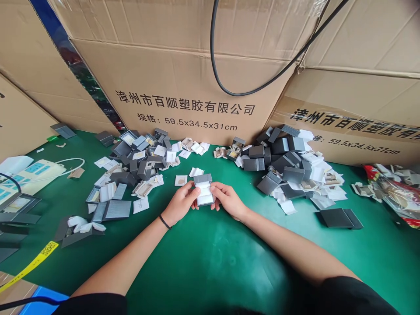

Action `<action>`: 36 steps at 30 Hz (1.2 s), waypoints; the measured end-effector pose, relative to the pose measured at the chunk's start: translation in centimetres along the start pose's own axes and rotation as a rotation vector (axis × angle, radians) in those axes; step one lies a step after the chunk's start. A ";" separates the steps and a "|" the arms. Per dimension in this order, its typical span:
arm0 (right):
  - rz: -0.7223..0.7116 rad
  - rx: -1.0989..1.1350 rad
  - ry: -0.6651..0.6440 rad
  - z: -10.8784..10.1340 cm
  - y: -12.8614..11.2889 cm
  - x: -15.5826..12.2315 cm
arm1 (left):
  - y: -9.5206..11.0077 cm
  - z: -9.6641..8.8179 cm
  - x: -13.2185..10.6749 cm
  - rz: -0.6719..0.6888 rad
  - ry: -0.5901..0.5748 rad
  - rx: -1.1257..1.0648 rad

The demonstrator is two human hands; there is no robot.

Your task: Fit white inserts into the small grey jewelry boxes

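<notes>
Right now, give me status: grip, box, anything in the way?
Left grip and right grip on small grey box. Box open, white lining showing. Left pile and right pile beyond, seemingly not in the way.

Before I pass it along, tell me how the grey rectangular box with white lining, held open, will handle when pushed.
The grey rectangular box with white lining is probably stiff, since its edges look straight. It seems light: the left hand and right hand hold it by the fingers. Its open lid may swing if pushed, standing raised.
</notes>
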State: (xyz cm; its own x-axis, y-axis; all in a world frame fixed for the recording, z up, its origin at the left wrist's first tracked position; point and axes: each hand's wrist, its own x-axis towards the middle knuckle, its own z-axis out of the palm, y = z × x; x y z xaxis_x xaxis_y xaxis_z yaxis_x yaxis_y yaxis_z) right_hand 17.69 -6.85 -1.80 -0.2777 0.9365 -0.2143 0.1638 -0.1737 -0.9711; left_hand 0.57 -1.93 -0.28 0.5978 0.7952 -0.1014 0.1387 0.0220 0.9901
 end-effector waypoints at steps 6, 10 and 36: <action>0.030 -0.009 -0.025 -0.1 0.0 0.0 | 0.3 0.1 -0.1 -0.022 -0.024 -0.016; 0.061 -0.029 -0.032 0.0 0.1 0.2 | 0.4 0.0 -0.1 -0.028 -0.044 0.012; -0.070 0.069 -0.036 -0.3 -0.7 -0.2 | 0.3 -0.4 0.2 -0.046 -0.043 -0.193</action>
State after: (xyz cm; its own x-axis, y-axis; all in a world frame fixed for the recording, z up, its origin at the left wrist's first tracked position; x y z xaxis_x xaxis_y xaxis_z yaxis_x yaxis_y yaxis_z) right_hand 17.89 -6.86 -1.09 -0.3207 0.9356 -0.1477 0.0771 -0.1296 -0.9886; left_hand 0.42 -1.47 0.06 0.6278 0.7644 -0.1466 0.0153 0.1762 0.9842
